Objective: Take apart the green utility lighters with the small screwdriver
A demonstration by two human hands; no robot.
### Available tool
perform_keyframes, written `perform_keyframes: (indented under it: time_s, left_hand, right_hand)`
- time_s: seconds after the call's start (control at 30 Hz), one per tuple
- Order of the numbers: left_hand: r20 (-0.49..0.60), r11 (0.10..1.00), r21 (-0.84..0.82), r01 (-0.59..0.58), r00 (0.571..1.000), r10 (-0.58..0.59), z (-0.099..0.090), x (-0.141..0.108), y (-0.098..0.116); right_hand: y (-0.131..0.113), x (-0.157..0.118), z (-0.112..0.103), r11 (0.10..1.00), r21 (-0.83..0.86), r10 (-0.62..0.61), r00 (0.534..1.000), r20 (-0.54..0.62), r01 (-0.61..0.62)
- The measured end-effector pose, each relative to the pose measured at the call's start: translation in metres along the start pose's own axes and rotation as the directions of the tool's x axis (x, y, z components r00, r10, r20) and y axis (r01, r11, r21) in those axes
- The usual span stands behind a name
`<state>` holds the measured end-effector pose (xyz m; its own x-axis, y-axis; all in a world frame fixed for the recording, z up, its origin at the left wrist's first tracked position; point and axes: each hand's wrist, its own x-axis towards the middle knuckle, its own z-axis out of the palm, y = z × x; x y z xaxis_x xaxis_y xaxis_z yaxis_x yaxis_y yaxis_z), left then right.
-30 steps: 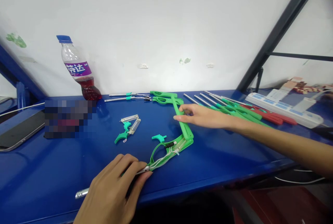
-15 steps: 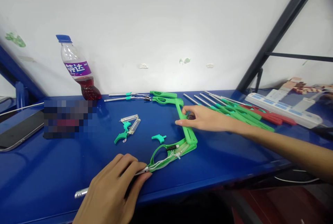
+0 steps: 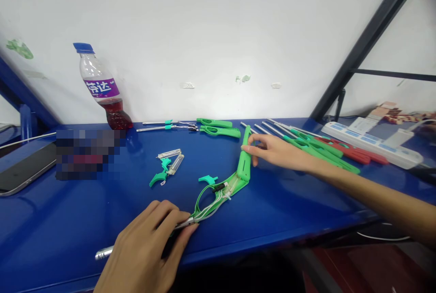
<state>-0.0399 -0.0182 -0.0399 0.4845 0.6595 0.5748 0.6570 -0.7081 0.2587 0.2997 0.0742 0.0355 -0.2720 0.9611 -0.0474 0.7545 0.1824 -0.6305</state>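
Observation:
Near the table's front edge, my left hand is closed around the metal tube of an opened long-nosed lighter. White wires, a black part and a clear fuel tank lie exposed in its green half shell. My right hand pinches a green casing half between thumb and fingers. This piece stands at an angle to the opened lighter, its lower end touching or overlapping the handle end. A loose teal trigger lies just behind the lighter's finger loop.
Clear tanks and teal triggers lie left of centre. Green casings and wired metal tubes line the back. Several green and red lighters lie at right, before a power strip. A bottle stands back left.
My right hand has shifted slightly right, and the casing half has swung more upright, its lower end moving left. The opened lighter has tilted a little. My left hand keeps its grip.

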Motion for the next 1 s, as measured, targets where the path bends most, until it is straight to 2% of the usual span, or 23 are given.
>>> perform_keyframes:
  time_s: [0.2, 0.3, 0.4, 0.53, 0.57, 0.63, 0.73, 0.9, 1.0]
  left_hand:
    - [0.019, 1.000, -0.009, -0.003, 1.000, 0.003, -0.001, -0.003, -0.002]
    - [0.010, 1.000, -0.006, -0.003, 1.000, 0.003, -0.002, -0.002, -0.002]
    - [0.002, 1.000, -0.006, -0.010, 1.000, 0.010, 0.000, 0.000, -0.002]
    - [-0.004, 1.000, -0.012, -0.011, 1.000, 0.011, 0.001, 0.001, -0.002]
    - [-0.008, 1.000, -0.011, -0.010, 1.000, 0.010, 0.002, 0.000, -0.002]
    - [-0.014, 1.000, -0.009, -0.011, 1.000, 0.011, 0.002, 0.000, -0.002]
    - [-0.016, 1.000, -0.006, -0.020, 1.000, 0.020, 0.001, 0.000, -0.002]
    - [-0.045, 1.000, -0.001, -0.014, 0.999, 0.014, 0.000, 0.001, 0.000]
    - [-0.039, 1.000, 0.012, -0.007, 0.999, 0.007, -0.001, 0.000, 0.000]
  right_hand:
    - [0.000, -0.021, -0.005, 0.999, 0.025, 0.027, 0.999, -0.018, -0.026]
    - [0.005, -0.027, -0.003, 0.999, -0.015, 0.029, 0.999, -0.029, -0.029]
    - [0.014, -0.029, -0.002, 0.977, -0.212, -0.044, 0.995, -0.086, 0.025]
    - [0.021, -0.033, -0.005, 0.896, -0.438, -0.164, 0.972, -0.170, 0.075]
    - [0.021, -0.035, -0.006, 0.878, -0.466, -0.202, 0.968, -0.149, 0.111]
    - [0.019, -0.039, -0.007, 0.810, -0.527, -0.311, 0.950, -0.014, 0.257]
    - [0.013, -0.042, -0.004, 0.698, -0.552, -0.414, 0.886, 0.208, 0.456]
    - [0.001, -0.032, 0.000, 0.694, -0.492, -0.459, 0.850, 0.261, 0.526]
    - [-0.006, -0.022, -0.006, 0.677, -0.496, -0.431, 0.839, 0.331, 0.544]
